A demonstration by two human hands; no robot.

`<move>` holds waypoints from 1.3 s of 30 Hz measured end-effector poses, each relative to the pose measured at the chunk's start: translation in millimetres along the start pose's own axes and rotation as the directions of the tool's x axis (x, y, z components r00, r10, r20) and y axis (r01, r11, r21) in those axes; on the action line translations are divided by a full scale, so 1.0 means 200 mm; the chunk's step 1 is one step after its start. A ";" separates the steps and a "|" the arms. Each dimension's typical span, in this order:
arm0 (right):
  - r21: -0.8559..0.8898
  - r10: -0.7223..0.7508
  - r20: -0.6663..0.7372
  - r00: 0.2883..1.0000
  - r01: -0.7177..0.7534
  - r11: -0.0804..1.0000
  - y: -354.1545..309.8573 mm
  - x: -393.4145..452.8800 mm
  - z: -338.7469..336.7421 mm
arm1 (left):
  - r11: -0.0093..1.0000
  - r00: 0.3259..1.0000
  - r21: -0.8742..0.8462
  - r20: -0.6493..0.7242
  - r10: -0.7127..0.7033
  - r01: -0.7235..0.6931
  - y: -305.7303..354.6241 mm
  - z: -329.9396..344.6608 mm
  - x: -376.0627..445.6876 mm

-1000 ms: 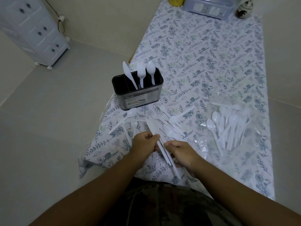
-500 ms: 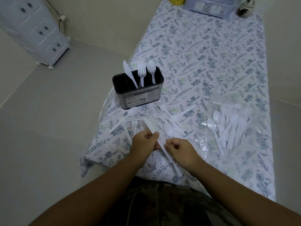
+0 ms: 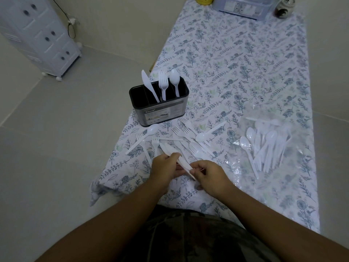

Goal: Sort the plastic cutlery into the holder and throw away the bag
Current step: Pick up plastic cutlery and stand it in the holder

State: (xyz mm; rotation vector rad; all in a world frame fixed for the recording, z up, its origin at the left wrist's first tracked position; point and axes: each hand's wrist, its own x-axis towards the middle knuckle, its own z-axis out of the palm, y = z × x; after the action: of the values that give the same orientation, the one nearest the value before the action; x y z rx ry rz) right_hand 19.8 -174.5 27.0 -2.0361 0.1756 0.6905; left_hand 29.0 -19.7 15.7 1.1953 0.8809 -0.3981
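Note:
A black cutlery holder (image 3: 160, 110) stands near the table's left edge with one white knife (image 3: 149, 86), one fork (image 3: 163, 85) and one spoon (image 3: 174, 80) upright in separate compartments. Loose white forks and spoons (image 3: 186, 134) lie scattered in front of it. My left hand (image 3: 164, 170) and my right hand (image 3: 212, 177) together grip a small bundle of white knives (image 3: 182, 162) just above the table's near edge. To the right lies the clear plastic bag (image 3: 264, 144) with several spoons in it.
The table wears a floral tablecloth (image 3: 236, 63). A clear storage box (image 3: 243, 5), a yellow container (image 3: 204, 0) and a small jar (image 3: 284, 7) stand at the far end. A white drawer cabinet (image 3: 39, 35) is on the floor at the left.
Both hands have drawn the knife bundle together and lifted it slightly off the cloth, the right hand sliding up toward the handle ends. The holder and bag have not moved.

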 end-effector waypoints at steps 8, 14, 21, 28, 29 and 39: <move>-0.204 -0.157 -0.174 0.972 0.120 0.971 0.03 0.01 -0.01 | 0.985 0.995 -0.147 -0.009 -0.095 0.092 0.01 0.00 0.05; -0.051 -0.098 -0.183 0.978 0.090 0.995 -0.04 0.06 -0.02 | 0.990 0.995 0.135 0.100 0.021 -0.034 -0.02 -0.01 0.03; 0.399 0.228 0.066 0.971 -0.235 0.886 -0.10 0.04 0.02 | 0.980 0.975 0.184 0.220 0.038 -0.080 -0.02 0.01 0.00; 0.291 0.126 0.112 0.986 -0.154 0.944 -0.03 0.04 0.02 | 0.795 0.961 0.552 0.243 0.135 -0.251 0.00 0.03 0.01; 0.268 0.112 0.112 0.987 -0.139 0.954 -0.02 0.04 0.02 | 0.709 0.952 0.641 0.266 0.155 -0.294 0.01 0.04 0.02; 0.295 0.245 0.037 0.969 -0.245 0.924 0.04 0.07 -0.04 | 0.459 0.947 0.865 0.054 0.318 -0.204 0.03 0.08 0.17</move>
State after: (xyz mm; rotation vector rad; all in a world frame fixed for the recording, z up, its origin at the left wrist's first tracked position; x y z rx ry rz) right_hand 30.6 -182.8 17.1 -1.7393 0.5121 0.7678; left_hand 59.6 -25.7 -4.3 2.3050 0.5404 -0.5459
